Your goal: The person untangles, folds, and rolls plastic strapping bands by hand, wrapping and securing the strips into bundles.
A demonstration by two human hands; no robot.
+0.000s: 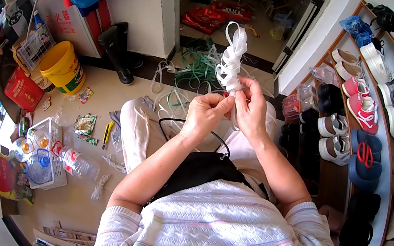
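Note:
A twisted, folded length of white plastic strapping (230, 63) stands upright in front of me, with a loop at its top. My left hand (206, 114) pinches its lower end, thumb against fingers. From the other side my right hand (251, 110) grips the same end, thumb pressed on the strap. The two hands touch or nearly touch. A small red bit shows between the fingers, too small to make out. Beyond my hands, loose green strapping (200, 70) and white strips lie tangled on the floor.
A shoe rack (334, 197) full of shoes stands at my right. To the left are a yellow bucket (61, 65), black boots (115, 50), a white basket (62, 165) with plastic bottles, and a yellow utility knife (107, 134). Red bags (205, 19) lie past the doorway.

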